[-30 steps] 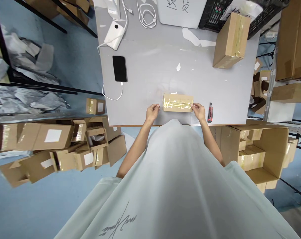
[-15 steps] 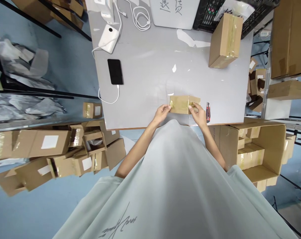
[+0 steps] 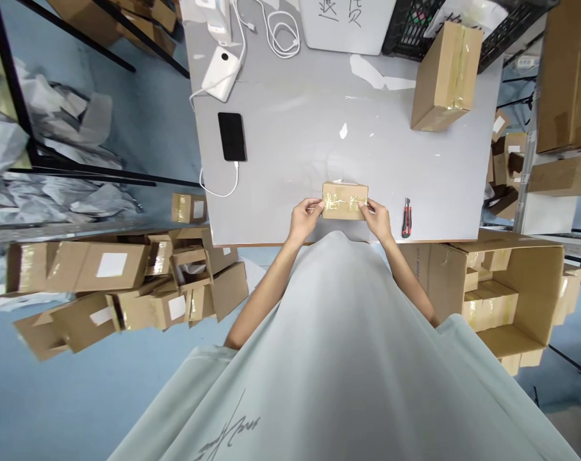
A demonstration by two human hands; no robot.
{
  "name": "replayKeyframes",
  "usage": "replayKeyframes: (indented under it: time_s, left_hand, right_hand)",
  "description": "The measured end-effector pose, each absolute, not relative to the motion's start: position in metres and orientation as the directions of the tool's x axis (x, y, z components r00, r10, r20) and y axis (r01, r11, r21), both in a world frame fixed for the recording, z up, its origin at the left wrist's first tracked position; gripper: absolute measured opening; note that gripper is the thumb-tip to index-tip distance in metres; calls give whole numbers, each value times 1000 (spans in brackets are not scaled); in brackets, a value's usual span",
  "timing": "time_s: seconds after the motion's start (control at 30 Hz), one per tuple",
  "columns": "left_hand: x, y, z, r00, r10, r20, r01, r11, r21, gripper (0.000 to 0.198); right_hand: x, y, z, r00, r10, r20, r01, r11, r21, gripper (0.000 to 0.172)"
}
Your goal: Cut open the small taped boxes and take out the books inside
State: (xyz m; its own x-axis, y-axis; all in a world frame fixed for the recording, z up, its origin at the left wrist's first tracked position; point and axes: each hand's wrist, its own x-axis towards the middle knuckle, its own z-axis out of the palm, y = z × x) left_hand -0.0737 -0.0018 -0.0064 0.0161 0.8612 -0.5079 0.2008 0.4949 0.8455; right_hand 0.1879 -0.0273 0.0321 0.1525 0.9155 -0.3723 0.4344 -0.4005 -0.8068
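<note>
A small cardboard box with shiny tape on it is held between both hands near the front edge of the grey table. My left hand grips its left end, thumb and fingers closed on the corner. At the opposite end, my right hand pinches the box with the thumb on its front face. To the right of that hand lies a red and black utility knife. The underside of the box is hidden.
A taller taped box stands at the back right beside a black crate. On the left are a phone, a white power bank and cables. Cardboard boxes are piled left; an open carton holding boxes stands right.
The small box has been turned in my hands, so a different taped face shows. My right hand has shifted slightly left, away from the utility knife. The whole view has moved a little.
</note>
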Motion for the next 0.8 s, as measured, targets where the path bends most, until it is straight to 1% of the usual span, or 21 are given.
replayKeyframes:
  time_s: [0.1,0.23,0.4,0.53,0.63,0.7,0.8]
  left_hand:
    - [-71,5,-16,-8,872,-490,202,481,853,37]
    - [-63,24,-24,-16,898,-441,191,435,880,32]
    - [-62,35,-20,28,891,-453,160,443,882,39]
    - [-69,24,-10,55,900,-433,180,417,891,45]
    - [-74,9,-9,76,902,-425,162,409,898,55]
    - [-76,-1,-15,98,887,-451,157,433,887,60]
    - [-77,-12,-31,126,846,-518,172,495,851,57]
  right_hand:
    - [189,-18,24,151,921,-359,440,-388,-810,61]
    - [195,-2,15,163,921,-353,428,-388,-816,70]
    - [200,10,9,152,905,-397,382,-425,-821,72]
    - [198,-2,17,148,913,-380,310,-408,-859,77]
    - [197,-18,22,193,913,-359,257,-400,-880,74]
    - [198,-28,19,213,902,-376,236,-421,-876,71]
    - [199,-40,4,217,877,-428,208,-471,-857,64]
